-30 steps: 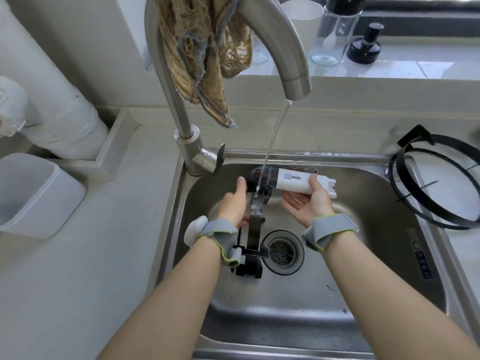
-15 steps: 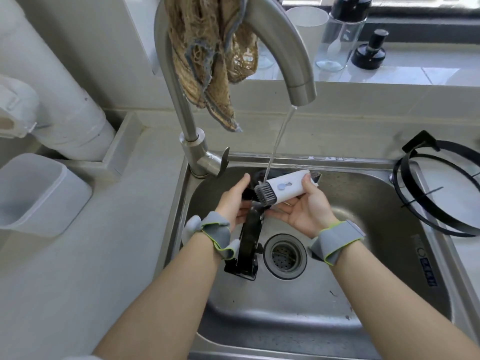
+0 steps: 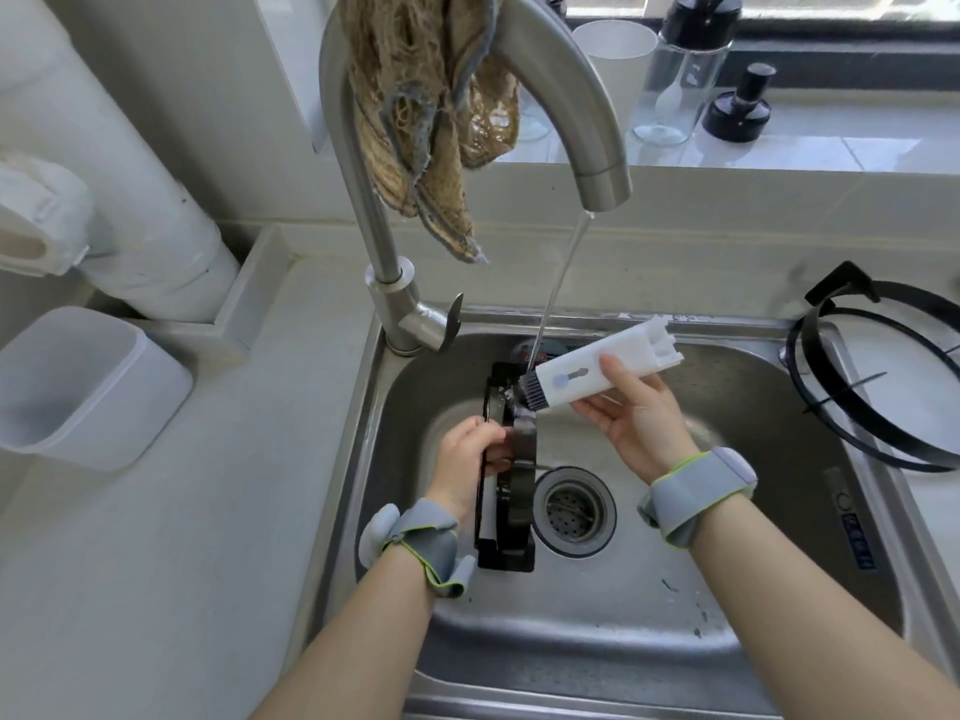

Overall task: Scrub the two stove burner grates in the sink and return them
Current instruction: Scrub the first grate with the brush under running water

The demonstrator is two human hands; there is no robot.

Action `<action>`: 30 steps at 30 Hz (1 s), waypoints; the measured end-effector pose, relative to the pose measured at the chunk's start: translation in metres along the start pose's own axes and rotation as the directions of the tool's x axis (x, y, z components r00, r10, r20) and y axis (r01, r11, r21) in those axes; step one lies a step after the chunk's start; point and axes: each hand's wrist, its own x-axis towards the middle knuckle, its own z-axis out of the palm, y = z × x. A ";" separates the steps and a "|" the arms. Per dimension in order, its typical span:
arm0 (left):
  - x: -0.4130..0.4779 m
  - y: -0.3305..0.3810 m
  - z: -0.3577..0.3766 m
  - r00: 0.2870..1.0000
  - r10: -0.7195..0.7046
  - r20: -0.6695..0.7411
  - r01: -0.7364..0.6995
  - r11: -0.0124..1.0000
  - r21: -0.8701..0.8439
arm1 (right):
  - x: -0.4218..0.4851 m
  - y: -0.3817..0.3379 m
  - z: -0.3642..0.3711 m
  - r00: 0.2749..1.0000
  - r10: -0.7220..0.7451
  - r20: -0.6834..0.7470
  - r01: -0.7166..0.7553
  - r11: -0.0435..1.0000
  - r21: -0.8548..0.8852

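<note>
Black grate (image 3: 511,459) gripped by left hand (image 3: 467,457), right hand (image 3: 641,423) angling brush (image 3: 592,368)

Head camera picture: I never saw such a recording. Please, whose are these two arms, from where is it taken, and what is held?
No machine here: a person wears a camera on the head, looking down at their own hands. The left hand grips a black burner grate upright in the steel sink. The right hand holds a white brush, its bristles at the grate's far end, under water from the tap. A second grate lies at the right, beside the sink.
</note>
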 end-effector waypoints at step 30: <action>0.040 0.001 0.034 0.971 -0.015 -0.239 0.093 0.943 0.318 | 0.003 0.005 0.017 0.924 -0.347 -0.162 0.177 0.762 -0.623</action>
